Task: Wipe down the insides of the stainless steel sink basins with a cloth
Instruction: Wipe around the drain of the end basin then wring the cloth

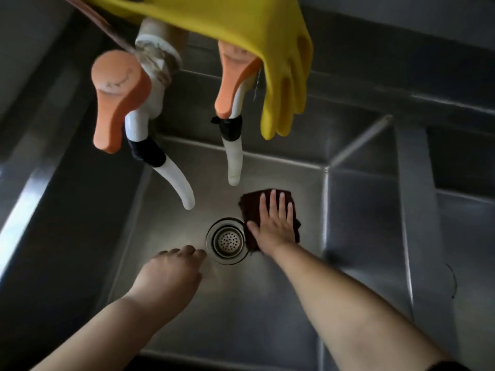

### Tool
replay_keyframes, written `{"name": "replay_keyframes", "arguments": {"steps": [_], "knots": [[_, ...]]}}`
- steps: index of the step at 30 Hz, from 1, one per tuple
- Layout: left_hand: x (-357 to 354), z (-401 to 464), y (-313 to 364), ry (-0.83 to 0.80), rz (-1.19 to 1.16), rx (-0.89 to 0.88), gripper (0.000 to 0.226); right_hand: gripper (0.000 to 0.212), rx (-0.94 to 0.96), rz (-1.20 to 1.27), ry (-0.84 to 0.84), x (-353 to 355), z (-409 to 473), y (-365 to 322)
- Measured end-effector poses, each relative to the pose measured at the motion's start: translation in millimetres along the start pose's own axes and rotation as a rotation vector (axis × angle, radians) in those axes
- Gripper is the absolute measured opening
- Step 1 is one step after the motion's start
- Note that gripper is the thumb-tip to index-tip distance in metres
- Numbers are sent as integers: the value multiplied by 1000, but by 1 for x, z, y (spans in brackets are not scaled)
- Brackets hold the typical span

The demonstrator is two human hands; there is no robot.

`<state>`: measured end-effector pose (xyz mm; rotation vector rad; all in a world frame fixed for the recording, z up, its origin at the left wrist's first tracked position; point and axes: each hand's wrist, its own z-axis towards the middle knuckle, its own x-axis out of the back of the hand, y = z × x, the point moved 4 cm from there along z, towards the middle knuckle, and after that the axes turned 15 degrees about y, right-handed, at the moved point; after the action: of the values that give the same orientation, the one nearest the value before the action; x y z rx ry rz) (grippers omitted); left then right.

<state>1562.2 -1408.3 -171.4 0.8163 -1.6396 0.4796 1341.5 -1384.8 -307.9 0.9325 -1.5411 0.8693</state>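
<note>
The right hand [274, 223] lay flat, fingers straight and slightly spread, pressing a dark brown cloth [250, 210] against the floor of the stainless steel sink basin [241, 303], just right of the round perforated drain strainer [227, 241]. The cloth showed beyond the fingertips on the far side and along both sides of the palm, its near left corner touching the strainer's rim. The left hand [168, 274] hovered or rested low in the basin just left of the strainer, fingers loosely curled and holding nothing; whether it touched the steel could not be told. Above the far part of the basin hung two taps with orange handles, the left tap [117, 103] and the right tap [233, 84], each ending in a white spout wrapped with black tape. A yellow rubber glove [284, 84] was draped over the right tap, fingers hanging down. A second basin [460, 236] lay to the right beyond a steel divider.
</note>
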Motion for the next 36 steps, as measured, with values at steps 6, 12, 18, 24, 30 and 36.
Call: {"name": "replay_keyframes", "arguments": {"steps": [6, 12, 18, 24, 30, 36], "knots": [[-3, -1, -13, 18, 9, 5, 36, 74, 82, -28, 44, 4, 38, -2], [23, -3, -26, 63, 70, -18, 32, 73, 82, -48, 51, -3, -24, 3], [88, -2, -68, 311, 241, -214, 12, 73, 226, -60, 3, -2, -114, -22], [109, 4, -119, 495, 305, -287, 29, 83, 522, -44, -33, -7, -136, -85], [94, 10, -152, 426, 215, -254, 35, 68, 732, -47, -82, -17, -103, -164], [94, 13, -152, 423, 172, -279, 25, 64, 629, 83, -23, -12, -2, -192]]}}
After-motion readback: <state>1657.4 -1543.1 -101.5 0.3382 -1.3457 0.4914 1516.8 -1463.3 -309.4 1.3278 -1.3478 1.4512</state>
